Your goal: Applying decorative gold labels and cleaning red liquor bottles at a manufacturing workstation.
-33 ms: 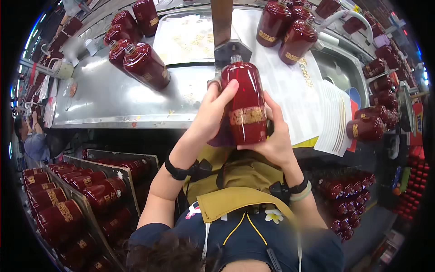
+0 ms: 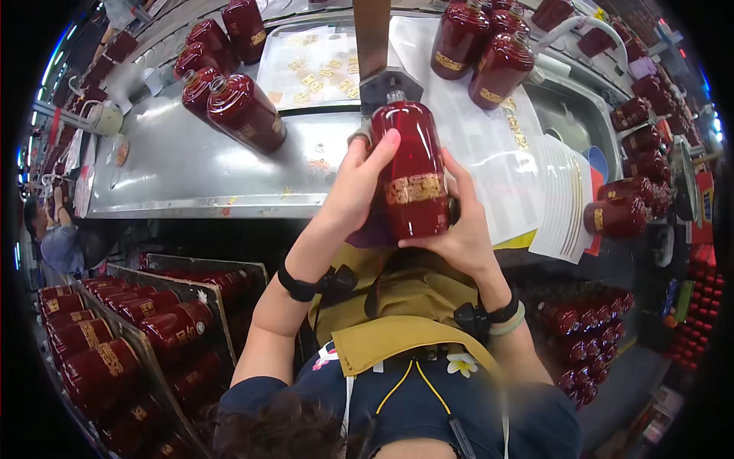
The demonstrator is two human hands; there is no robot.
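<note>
A glossy dark red bottle [image 2: 413, 157] with a gold ornamental band and a clear neck is held before me, its neck toward the table. My left hand [image 2: 358, 183] grips its left side, thumb laid along the front of the glass. My right hand [image 2: 465, 218] is closed round the lower right side, near the base. The fingers behind the bottle are hidden. A purplish cloth or dark surface shows partly behind its lower left edge.
A metal worktop [image 2: 183, 164] carries red bottles [image 2: 243, 115] at left. White paper with gold decals [image 2: 325, 76] lies beyond. At right are standing bottles [image 2: 501, 70], a decal sheet [image 2: 562, 195] and a sink [image 2: 569, 115]. Racks of bottles [image 2: 99, 359] stand below left; a co-worker [image 2: 61, 237] is far left.
The bottle and both hands have shifted very slightly to the left. My grip on it stays the same.
</note>
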